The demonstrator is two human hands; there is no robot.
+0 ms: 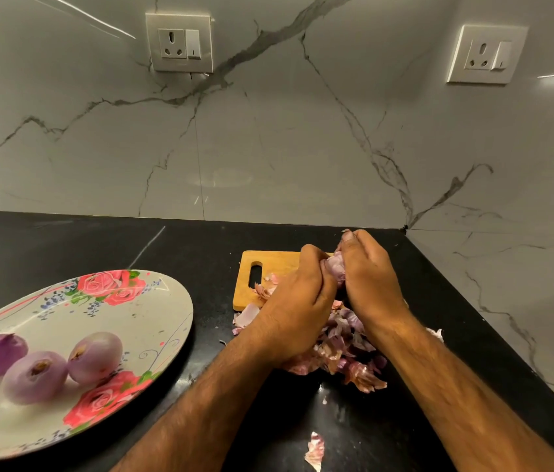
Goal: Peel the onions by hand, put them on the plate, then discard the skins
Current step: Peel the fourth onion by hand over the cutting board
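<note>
Both hands hold one purple onion (335,269) above the wooden cutting board (270,265). My left hand (297,301) grips it from the left with curled fingers. My right hand (369,281) curls over its right side, and the fingertips pinch a bit of skin at its top. Only a small part of the onion shows between the hands. A pile of onion skins (347,349) lies under my wrists on the black counter. Three peeled onions (35,376) sit on the floral plate (125,321) at the left.
A loose skin scrap (314,451) lies on the black counter (166,247) near the front. More skin bits (246,315) lie by the board's near edge. The marble wall closes the back and the right corner; two sockets (180,42) sit high up.
</note>
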